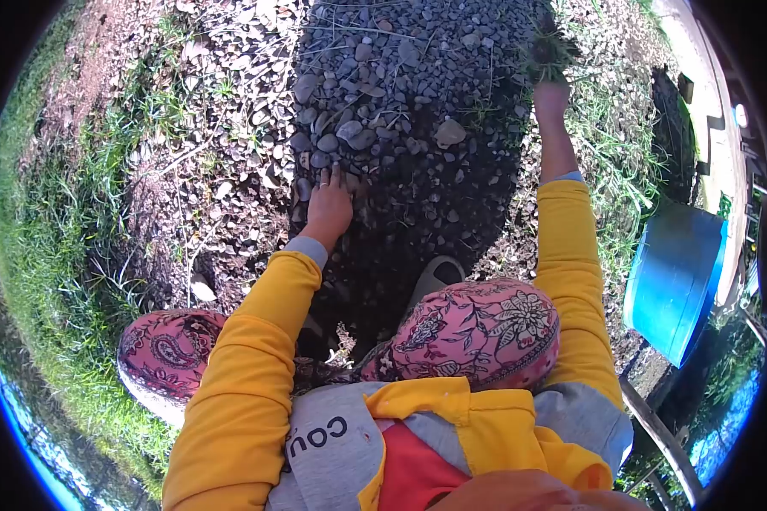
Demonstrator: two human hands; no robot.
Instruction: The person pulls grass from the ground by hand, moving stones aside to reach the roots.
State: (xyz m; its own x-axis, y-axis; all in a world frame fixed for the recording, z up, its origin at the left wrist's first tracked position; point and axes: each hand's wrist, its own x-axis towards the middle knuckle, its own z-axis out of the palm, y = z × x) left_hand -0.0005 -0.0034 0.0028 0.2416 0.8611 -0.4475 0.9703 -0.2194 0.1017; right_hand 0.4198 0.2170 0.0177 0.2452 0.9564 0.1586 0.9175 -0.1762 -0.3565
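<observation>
My left hand [329,204], with a ring on one finger, rests on dark, shaded gravel [400,192]. Its fingers point forward and lie apart against the small stones. Rounded grey stones [349,130] sit just beyond the fingertips. Out to the right, my right arm is stretched forward, and my right hand [551,100] is closed around a clump of grass [550,58]. The blades stick out past the fist; its lower end and the fingertips are hidden.
Green grass [51,255] borders the gravel on the left. A blue plastic tub [675,277] stands at the right. My knees in pink patterned cloth [486,332] and a grey shoe [439,277] are close below. A pale stick [663,439] lies at lower right.
</observation>
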